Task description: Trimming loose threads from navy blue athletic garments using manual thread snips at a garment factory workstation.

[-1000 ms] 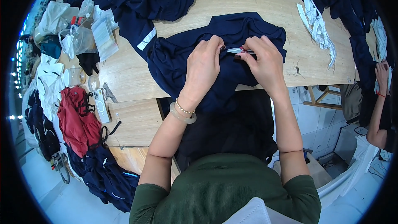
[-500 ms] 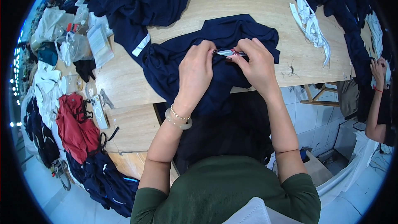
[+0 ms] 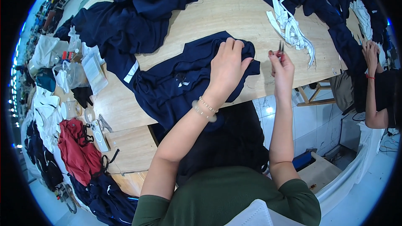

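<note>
A navy garment (image 3: 167, 94) lies crumpled on the wooden table in front of me, its lower part hanging over the near edge. On its right part rests my left hand (image 3: 228, 67), fingers over the cloth and thumb stretched apart. My right hand (image 3: 283, 73) is raised off the garment to the right, closed around small thread snips (image 3: 281, 51) with red on the handle. Their tips point away from me. A small white tag (image 3: 183, 84) and a dark bit beside it show on the garment left of my left hand.
White fabric strips (image 3: 293, 31) lie beyond my right hand. Navy clothing (image 3: 134, 25) is heaped at the far left. Plastic bags (image 3: 75, 79), a phone (image 3: 99, 136) and a red garment (image 3: 79, 150) sit at the left. Another person's hand (image 3: 370, 54) works at the far right.
Both hands have come apart from their meeting point over the garment. My right hand has moved right with the snips; my left has shifted right and opened on the cloth. The view has shifted slightly.
</note>
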`<state>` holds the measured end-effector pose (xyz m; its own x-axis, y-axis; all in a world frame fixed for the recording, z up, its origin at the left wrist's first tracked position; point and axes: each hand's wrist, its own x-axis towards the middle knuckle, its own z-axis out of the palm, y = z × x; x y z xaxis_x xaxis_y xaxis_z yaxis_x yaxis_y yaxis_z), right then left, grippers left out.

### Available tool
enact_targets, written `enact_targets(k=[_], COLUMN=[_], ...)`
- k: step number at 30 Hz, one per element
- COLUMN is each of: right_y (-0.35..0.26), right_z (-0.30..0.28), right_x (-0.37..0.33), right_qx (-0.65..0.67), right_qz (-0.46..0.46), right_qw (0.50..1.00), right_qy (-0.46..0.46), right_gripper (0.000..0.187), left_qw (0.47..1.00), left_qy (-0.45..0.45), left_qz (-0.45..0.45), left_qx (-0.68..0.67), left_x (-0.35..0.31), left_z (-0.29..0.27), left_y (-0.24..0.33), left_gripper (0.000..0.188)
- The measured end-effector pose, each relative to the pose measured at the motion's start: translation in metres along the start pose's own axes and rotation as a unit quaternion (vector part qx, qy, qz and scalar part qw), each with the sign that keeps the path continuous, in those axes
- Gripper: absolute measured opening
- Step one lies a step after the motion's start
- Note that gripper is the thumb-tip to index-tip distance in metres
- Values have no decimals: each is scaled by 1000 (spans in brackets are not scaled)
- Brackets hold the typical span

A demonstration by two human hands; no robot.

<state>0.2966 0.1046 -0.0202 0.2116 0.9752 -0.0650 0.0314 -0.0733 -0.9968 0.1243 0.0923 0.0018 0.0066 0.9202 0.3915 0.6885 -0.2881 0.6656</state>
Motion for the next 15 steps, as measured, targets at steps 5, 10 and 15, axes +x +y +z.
enact_targets(k=[5,10,15], right_y=[0,8,18], right_z=[3,-8,-14], right_x=[-2,4,8], right_qx=[21,18,32], right_qz=[22,74,-9], right_qw=[1000,996,999], right_qy=[-6,-36,-34], right_gripper=[13,16,17], left_qw=[999,995,991], left_qy=[-26,-33,-14], left_qz=[40,90,130], left_qx=[14,31,24], left_x=[11,22,40], left_z=[18,23,23], left_y=[6,-3,-13], left_gripper=[32,10,3])
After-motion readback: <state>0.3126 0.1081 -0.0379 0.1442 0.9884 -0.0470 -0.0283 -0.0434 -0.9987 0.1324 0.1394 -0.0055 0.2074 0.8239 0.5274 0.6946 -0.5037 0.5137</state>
